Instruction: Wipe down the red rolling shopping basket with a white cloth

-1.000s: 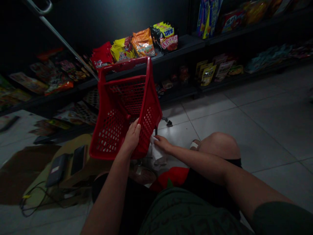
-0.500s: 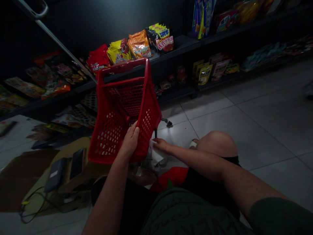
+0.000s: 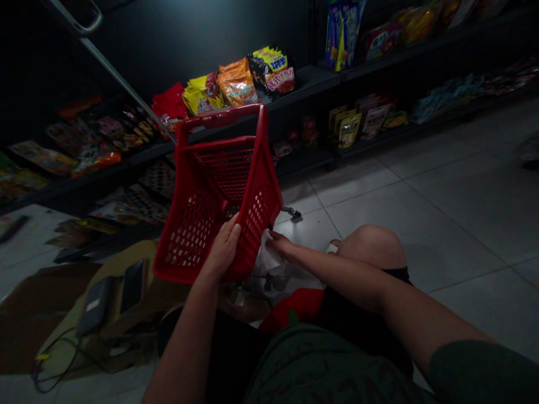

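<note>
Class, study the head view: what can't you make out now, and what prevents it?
All in the head view:
Basket: its underside, hidden by its own walls.
Left grip: its palm, hidden by its own back.
Cloth: its far side, turned from the camera.
Orange packets: their small print, too small and dim.
Dark thing: its full shape, cut off by the right edge.

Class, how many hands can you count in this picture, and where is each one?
2: the left hand is on the side rim of the red basket, and the right hand holds a white cloth beside it. Neither is fully hidden.
</note>
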A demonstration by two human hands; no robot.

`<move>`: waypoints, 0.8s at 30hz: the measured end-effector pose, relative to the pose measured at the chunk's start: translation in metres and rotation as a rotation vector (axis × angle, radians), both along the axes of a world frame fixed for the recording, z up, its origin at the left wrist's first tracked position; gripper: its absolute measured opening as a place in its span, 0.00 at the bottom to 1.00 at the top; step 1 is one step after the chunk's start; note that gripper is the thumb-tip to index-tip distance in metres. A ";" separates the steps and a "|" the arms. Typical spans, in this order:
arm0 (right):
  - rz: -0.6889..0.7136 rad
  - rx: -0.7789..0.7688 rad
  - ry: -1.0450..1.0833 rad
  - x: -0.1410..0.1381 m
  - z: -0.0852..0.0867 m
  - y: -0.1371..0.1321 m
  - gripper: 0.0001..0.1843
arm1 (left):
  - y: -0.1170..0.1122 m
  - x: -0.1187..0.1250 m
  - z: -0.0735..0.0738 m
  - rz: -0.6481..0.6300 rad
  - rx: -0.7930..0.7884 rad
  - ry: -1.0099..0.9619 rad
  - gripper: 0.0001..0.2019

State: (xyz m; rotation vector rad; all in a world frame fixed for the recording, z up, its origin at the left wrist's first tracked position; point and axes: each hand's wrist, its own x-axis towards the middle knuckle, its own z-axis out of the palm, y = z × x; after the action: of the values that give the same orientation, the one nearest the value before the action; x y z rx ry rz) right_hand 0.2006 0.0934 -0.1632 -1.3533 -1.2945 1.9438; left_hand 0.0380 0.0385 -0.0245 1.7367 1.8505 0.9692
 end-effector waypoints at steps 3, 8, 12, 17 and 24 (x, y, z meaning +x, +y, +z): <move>0.017 -0.021 0.030 0.002 0.001 0.001 0.26 | 0.001 0.002 0.002 -0.006 -0.011 0.005 0.25; -0.053 0.021 0.002 0.005 0.002 0.008 0.25 | 0.000 0.004 0.006 -0.037 -0.038 0.009 0.25; -0.058 0.039 0.023 0.006 0.005 0.011 0.23 | -0.001 0.006 0.008 -0.051 -0.048 0.001 0.25; -0.103 0.028 0.034 0.009 0.006 0.014 0.23 | 0.000 0.004 0.013 -0.079 -0.078 -0.001 0.25; -0.133 -0.006 0.065 0.010 0.000 0.018 0.30 | 0.002 -0.001 0.017 -0.112 -0.088 0.021 0.25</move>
State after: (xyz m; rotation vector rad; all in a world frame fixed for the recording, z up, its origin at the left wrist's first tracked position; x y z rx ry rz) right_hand 0.2109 0.1113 -0.1628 -1.3327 -1.1396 1.8866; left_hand 0.0367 0.0405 -0.0071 1.7829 1.7597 0.8174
